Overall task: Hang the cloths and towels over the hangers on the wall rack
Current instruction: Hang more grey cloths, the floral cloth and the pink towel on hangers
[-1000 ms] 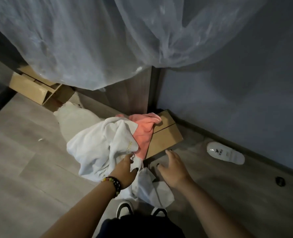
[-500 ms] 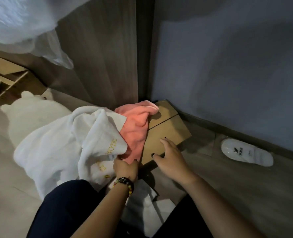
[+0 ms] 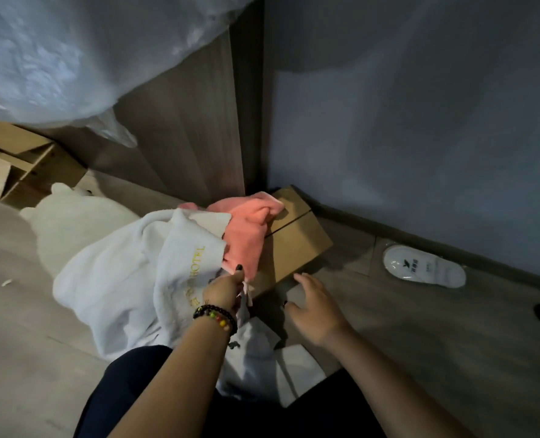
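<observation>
On the floor by a cardboard box (image 3: 294,248), the left hand (image 3: 222,290) pinched the pink towel's (image 3: 246,233) lower edge, the right hand (image 3: 314,306) hovered open nearby; best lifted gripping both corners.

The left hand (image 3: 226,287), wrist bearing a beaded bracelet (image 3: 215,316), pinched the lower edge of a pink towel (image 3: 246,235) heaped with a white towel (image 3: 129,273) lettered in gold. The pink towel lay partly over a cardboard box (image 3: 297,245) in the wall corner. The right hand (image 3: 314,306) hovered with fingers spread, just beside the box. A white slipper (image 3: 423,270) lay near the skirting; a white plush toy (image 3: 79,216) lay behind the towels.
</observation>
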Demonstrator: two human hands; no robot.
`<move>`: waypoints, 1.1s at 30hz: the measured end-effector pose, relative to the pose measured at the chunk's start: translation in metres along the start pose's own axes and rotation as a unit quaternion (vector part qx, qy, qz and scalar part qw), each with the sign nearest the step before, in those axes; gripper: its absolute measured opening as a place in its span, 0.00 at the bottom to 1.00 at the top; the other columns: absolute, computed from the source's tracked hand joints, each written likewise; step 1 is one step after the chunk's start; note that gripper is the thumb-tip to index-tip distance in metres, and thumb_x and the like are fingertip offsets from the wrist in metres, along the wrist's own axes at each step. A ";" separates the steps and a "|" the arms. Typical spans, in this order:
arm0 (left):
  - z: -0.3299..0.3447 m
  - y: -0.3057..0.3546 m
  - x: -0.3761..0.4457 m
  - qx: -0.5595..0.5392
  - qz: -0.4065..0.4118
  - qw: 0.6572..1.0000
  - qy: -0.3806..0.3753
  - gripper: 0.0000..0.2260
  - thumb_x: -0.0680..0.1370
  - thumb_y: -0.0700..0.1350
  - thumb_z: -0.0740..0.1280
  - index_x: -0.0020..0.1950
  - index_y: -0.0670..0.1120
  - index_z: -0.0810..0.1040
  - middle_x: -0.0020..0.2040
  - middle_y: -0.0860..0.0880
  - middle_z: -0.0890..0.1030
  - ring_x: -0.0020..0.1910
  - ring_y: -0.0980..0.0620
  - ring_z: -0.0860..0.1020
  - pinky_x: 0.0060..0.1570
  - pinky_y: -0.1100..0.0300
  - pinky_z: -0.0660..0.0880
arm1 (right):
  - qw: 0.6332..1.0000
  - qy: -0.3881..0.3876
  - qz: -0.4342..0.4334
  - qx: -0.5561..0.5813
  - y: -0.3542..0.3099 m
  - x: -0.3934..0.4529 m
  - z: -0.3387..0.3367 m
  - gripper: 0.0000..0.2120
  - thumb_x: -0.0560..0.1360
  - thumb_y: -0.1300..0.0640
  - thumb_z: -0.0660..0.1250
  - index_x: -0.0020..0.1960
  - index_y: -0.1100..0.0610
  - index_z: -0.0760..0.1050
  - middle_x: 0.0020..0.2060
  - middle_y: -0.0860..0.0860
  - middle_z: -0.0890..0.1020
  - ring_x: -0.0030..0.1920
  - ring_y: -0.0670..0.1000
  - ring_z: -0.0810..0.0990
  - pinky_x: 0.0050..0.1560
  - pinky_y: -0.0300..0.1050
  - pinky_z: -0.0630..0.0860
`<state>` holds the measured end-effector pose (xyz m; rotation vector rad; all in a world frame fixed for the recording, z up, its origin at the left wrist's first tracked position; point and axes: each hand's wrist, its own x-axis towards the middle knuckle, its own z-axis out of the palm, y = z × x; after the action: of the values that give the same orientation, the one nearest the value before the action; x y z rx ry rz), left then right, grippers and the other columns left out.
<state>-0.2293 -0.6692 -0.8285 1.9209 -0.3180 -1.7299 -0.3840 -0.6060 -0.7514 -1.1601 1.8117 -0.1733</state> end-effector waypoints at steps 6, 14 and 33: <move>-0.004 0.092 -0.126 0.049 0.103 0.990 -0.089 0.12 0.77 0.40 0.67 0.34 0.45 0.71 0.32 0.48 0.71 0.32 0.52 0.68 0.33 0.60 0.66 | 1.000 0.005 -0.014 0.027 -0.061 -0.085 -0.071 0.28 0.78 0.56 0.63 0.75 0.57 0.59 0.74 0.52 0.61 0.73 0.50 0.62 0.68 0.39 0.59; -0.024 0.199 -0.312 0.191 0.258 0.935 -0.151 0.05 0.80 0.35 0.61 0.45 0.42 0.73 0.35 0.43 0.74 0.31 0.51 0.72 0.30 0.59 0.70 | 0.997 0.044 -0.049 0.034 -0.161 -0.204 -0.169 0.27 0.76 0.52 0.64 0.73 0.50 0.62 0.71 0.49 0.67 0.68 0.51 0.69 0.65 0.46 0.69; -0.091 0.310 -0.583 0.262 0.557 0.740 -0.271 0.05 0.78 0.47 0.68 0.45 0.48 0.82 0.39 0.47 0.84 0.38 0.53 0.80 0.41 0.57 0.77 | 0.937 0.079 -0.314 0.128 -0.312 -0.399 -0.281 0.15 0.76 0.63 0.67 0.60 0.50 0.79 0.58 0.43 0.80 0.58 0.38 0.77 0.57 0.32 0.73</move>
<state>-0.1757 -0.6107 -0.1672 0.9308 -1.8850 -1.2737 -0.3595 -0.5649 -0.1741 -1.5278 1.4349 -0.8684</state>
